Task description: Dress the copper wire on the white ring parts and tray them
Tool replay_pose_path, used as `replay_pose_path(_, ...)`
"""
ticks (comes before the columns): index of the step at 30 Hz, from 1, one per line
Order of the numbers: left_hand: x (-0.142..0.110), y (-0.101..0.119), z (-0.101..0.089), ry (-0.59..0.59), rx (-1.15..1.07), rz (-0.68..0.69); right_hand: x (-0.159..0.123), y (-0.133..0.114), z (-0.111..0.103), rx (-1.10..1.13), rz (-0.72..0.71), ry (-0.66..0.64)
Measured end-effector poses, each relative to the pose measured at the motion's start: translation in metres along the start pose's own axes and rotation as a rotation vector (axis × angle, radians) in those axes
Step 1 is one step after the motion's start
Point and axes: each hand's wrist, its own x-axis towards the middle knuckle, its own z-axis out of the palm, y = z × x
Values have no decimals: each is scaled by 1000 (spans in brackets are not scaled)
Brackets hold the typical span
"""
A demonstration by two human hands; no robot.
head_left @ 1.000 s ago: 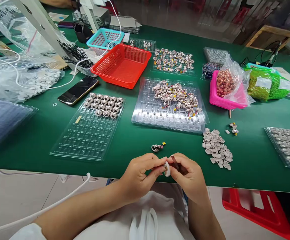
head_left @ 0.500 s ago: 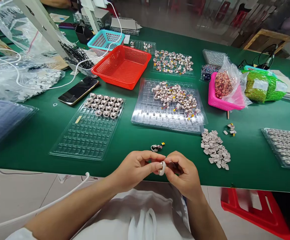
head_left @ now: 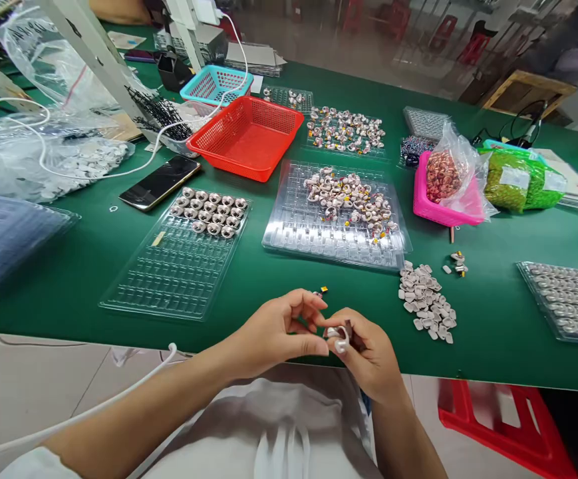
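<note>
Near the table's front edge, my right hand (head_left: 371,356) pinches a small pale glossy C-shaped piece (head_left: 340,340), which looks like an earbud shell, between thumb and fingers. My left hand (head_left: 281,329) is just to its left, thumb and fingers apart, with nothing visible between them. Behind the left fingers lies another small part with a yellow tab (head_left: 324,290), mostly hidden. Similar curved parts are heaped on a stack of clear trays (head_left: 308,239) ahead of my hands. Right of my right hand is a pile of small pale flat caps (head_left: 427,299).
To the left, a clear tray (head_left: 156,283) holds rows of glossy parts, beside a phone (head_left: 159,182). A red basket (head_left: 249,150) and a blue basket (head_left: 213,83) stand behind. At right are a pink basket (head_left: 445,211) with bagged parts and a filled tray (head_left: 568,299).
My left fingers have let go of the C-shaped piece and spread apart. The piece is now in my right hand, slightly further right. The left hand now covers most of the part behind it.
</note>
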Motion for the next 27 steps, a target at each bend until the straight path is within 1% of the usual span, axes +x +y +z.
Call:
replay_pose_path(3,-1,-8,5,2,196,242,-7,13,9,261,81,54)
replay_pose_path(5,-1,-14,10,-27,246,380,-10,20,18,343,111,110)
replay_pose_path(7,0,-19,16,-44,257,443,-13,26,28,359,128,197)
replay_pose_path(10,0,-24,23,-16,281,489,-16,30,40,387,95,298)
replay_pose_path(15,-7,-32,28,52,328,744,-21,29,51,286,31,377)
replay_pose_path(17,-10,-33,28,70,331,793,-22,29,54,266,8,376)
replay_pose_path(21,-13,-32,26,90,321,828,-23,30,59,259,-2,356)
replay_pose_path(24,-14,-32,24,104,305,825,-23,31,61,268,11,355)
replay_pose_path(27,-15,-32,24,121,289,804,-20,30,63,303,48,385)
